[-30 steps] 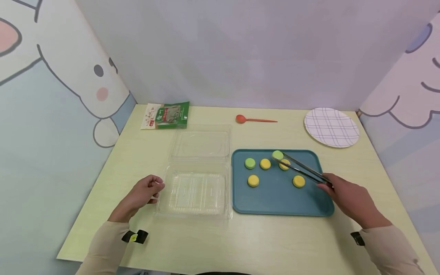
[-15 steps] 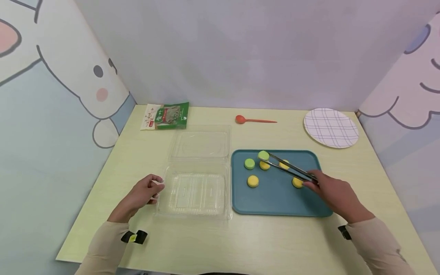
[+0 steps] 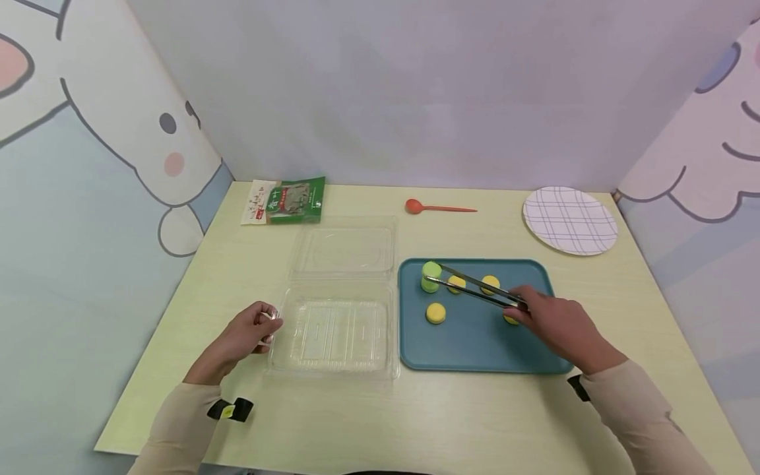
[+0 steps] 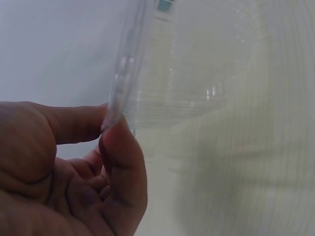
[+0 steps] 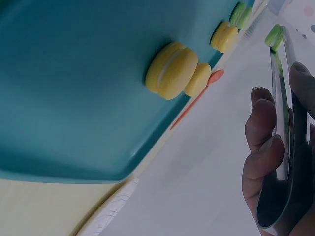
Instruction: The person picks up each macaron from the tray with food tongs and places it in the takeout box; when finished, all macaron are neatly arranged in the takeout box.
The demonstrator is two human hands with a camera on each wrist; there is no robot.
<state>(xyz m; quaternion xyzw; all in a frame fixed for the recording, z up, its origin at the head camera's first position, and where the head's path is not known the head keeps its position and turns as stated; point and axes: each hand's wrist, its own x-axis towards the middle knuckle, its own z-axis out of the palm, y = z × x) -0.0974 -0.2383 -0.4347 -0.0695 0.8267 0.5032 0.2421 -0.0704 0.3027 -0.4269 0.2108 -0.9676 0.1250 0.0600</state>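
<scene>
My left hand [image 3: 245, 338] pinches the left rim of a clear plastic clamshell box [image 3: 274, 361], which lies with its lid open. In the left wrist view, thumb and forefinger meet on the box rim [image 4: 120, 93]. Metal tongs [image 3: 481, 294] are held in my right hand [image 3: 561, 328]. Their tips grip a green macaron [image 3: 431, 268], raised over the blue tray [image 3: 475, 349]. Behind it in the head view, another green macaron [image 3: 429, 287] sits partly hidden. Several yellow macarons, one at the tray's front left [image 3: 436, 313], lie apart; my right hand partly covers one [image 5: 172, 71].
A green and white food packet [image 3: 291, 200] lies at the back left. At the back are a red spoon [image 3: 413, 206] and a checked plate [image 3: 570, 221] on the right. The clear lid [image 3: 346, 249] lies behind the box base, left of the tray.
My right hand has moved left with the tongs and the green macaron, from above the yellow macarons to the other green one. The left hand stays on the box rim.
</scene>
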